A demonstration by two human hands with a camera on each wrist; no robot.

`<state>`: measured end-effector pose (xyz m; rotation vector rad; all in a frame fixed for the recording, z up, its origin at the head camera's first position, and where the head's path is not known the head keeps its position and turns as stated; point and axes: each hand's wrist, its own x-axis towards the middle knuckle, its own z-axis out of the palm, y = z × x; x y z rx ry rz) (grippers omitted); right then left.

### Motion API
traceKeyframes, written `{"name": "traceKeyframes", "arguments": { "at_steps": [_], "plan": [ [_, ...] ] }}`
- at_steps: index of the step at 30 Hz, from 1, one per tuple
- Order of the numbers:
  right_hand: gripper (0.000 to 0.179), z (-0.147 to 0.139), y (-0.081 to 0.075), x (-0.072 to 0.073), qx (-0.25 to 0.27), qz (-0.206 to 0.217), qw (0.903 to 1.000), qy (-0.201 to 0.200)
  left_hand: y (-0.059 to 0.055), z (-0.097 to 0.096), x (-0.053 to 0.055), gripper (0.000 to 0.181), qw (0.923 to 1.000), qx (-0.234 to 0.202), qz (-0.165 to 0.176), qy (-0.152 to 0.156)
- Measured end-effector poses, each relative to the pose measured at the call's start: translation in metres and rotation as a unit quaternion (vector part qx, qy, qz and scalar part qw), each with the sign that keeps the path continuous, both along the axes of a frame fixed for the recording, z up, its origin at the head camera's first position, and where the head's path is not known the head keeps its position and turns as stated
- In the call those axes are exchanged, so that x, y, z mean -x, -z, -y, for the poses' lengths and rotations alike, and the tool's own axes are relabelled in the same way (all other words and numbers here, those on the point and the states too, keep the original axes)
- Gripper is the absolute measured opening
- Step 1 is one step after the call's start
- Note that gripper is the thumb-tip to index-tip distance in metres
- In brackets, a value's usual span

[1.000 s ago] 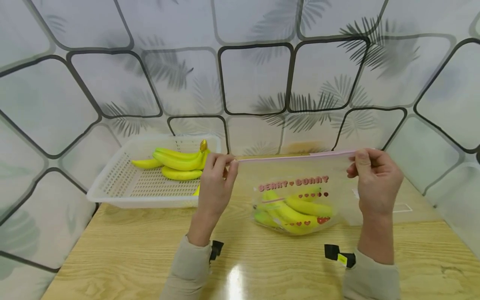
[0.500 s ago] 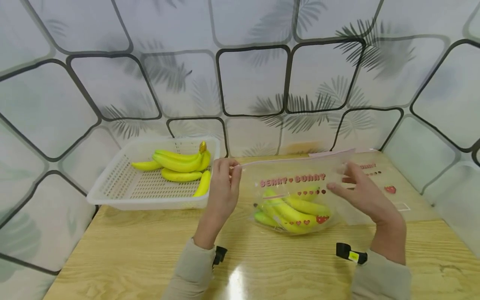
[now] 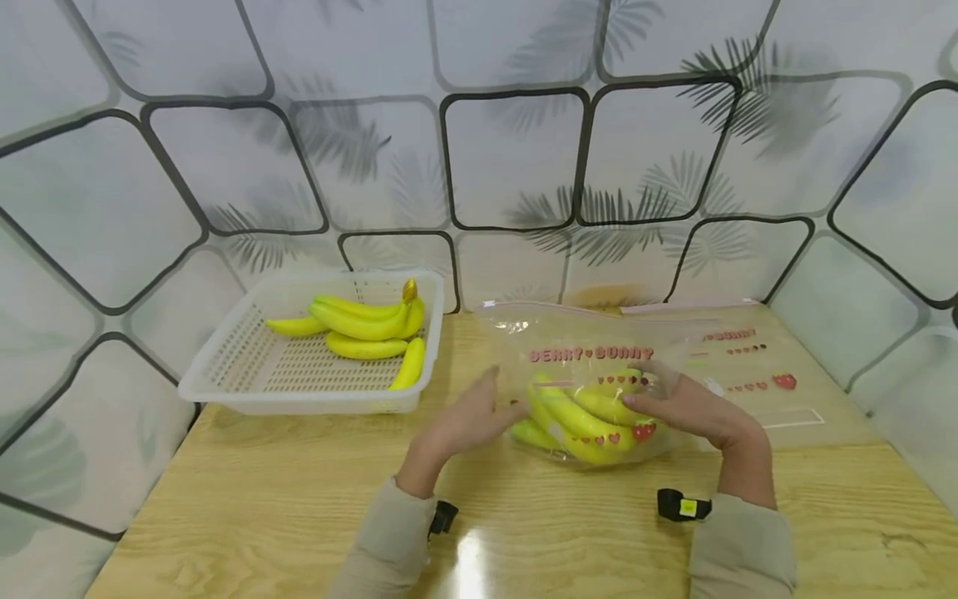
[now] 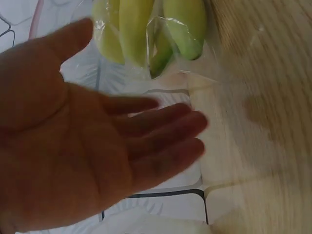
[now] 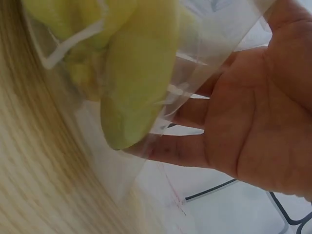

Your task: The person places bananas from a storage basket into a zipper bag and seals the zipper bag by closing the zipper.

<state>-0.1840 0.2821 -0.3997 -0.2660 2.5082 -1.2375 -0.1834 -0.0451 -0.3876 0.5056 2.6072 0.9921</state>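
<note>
A clear zip bag (image 3: 524, 329) printed with "BERRY BUNNY" and red hearts stands on the table, its pink-edged top upward. Several yellow bananas (image 3: 580, 424) lie inside, one with a greenish tip. My left hand (image 3: 467, 420) is just left of the bag, its fingers fairly straight in the left wrist view and holding nothing. At the bag's right side is my right hand (image 3: 699, 408), thumb in front and fingers behind the plastic. Through the film, the right wrist view shows those straight fingers (image 5: 178, 148) close against a banana (image 5: 141, 73).
A white perforated basket (image 3: 224, 366) at the back left holds several more bananas (image 3: 367, 320). Another flat printed zip bag (image 3: 808, 358) lies at the back right. A patterned curtain (image 3: 516, 158) encloses the wooden table (image 3: 299, 482).
Both hands have let go of the bag's top edge, the right first and then the left. They have come down to the bag's sides. The top edge now sags and curves.
</note>
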Motion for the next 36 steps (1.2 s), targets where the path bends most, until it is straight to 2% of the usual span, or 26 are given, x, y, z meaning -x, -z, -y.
{"name": "traceKeyframes", "arguments": {
  "at_steps": [2, 3, 5, 6, 9, 11, 15, 17, 19, 21, 24, 26, 28, 31, 36],
  "plan": [
    [0.082, 0.001, 0.002, 0.003, -0.006, 0.002, 0.9999, 0.009, 0.004, 0.0, -0.001, 0.079, 0.9939, 0.087, 0.011, 0.067],
    [0.082, 0.002, 0.002, 0.005, -0.008, 0.004, 0.9998, 0.016, 0.005, -0.001, -0.001, 0.075, 0.9896, 0.113, 0.009, 0.089],
    [0.082, 0.004, 0.004, 0.007, 0.001, 0.009, 0.9996, 0.026, 0.009, -0.004, -0.001, 0.073, 0.9837, 0.145, 0.0, 0.106],
    [0.082, 0.005, 0.005, 0.008, 0.007, 0.014, 0.9994, 0.03, 0.01, -0.005, -0.001, 0.074, 0.9848, 0.141, -0.002, 0.101],
    [0.082, 0.008, 0.008, 0.009, 0.042, 0.023, 0.9987, 0.019, 0.016, -0.007, 0.002, 0.086, 0.9935, 0.094, 0.003, 0.064],
    [0.086, 0.01, 0.011, 0.009, 0.062, 0.016, 0.9979, -0.009, 0.02, -0.005, 0.005, 0.091, 0.9973, 0.057, 0.011, 0.045],
    [0.104, 0.015, 0.016, 0.011, 0.077, -0.018, 0.9947, -0.065, 0.022, 0.002, 0.011, 0.096, 0.9995, 0.011, 0.02, 0.023],
    [0.116, 0.019, 0.017, 0.013, 0.078, -0.024, 0.9941, -0.072, 0.019, 0.006, 0.014, 0.098, 0.9995, -0.009, 0.027, 0.015],
    [0.126, 0.023, 0.017, 0.015, 0.068, -0.027, 0.9958, -0.055, 0.016, 0.01, 0.016, 0.1, 0.9991, -0.027, 0.032, 0.008],
    [0.127, 0.028, 0.016, 0.016, 0.066, -0.023, 0.9969, -0.036, 0.014, 0.012, 0.017, 0.101, 0.9979, -0.052, 0.038, 0.002],
    [0.117, 0.034, 0.013, 0.017, 0.056, -0.022, 0.9981, -0.016, 0.012, 0.014, 0.018, 0.102, 0.9968, -0.068, 0.042, -0.007],
    [0.104, 0.039, 0.012, 0.017, 0.054, -0.023, 0.9982, -0.014, 0.012, 0.015, 0.019, 0.103, 0.9967, -0.068, 0.043, -0.016],
    [0.091, 0.043, 0.01, 0.018, 0.062, -0.03, 0.9975, -0.017, 0.013, 0.015, 0.02, 0.101, 0.9953, -0.08, 0.049, -0.024],
    [0.08, 0.049, 0.009, 0.02, 0.074, -0.043, 0.9962, -0.016, 0.014, 0.017, 0.023, 0.093, 0.9889, -0.128, 0.069, -0.031],
    [0.094, 0.058, 0.006, 0.018, 0.078, -0.044, 0.9958, -0.018, 0.014, 0.017, 0.024, 0.076, 0.9715, -0.215, 0.088, -0.047]
  ]
}}
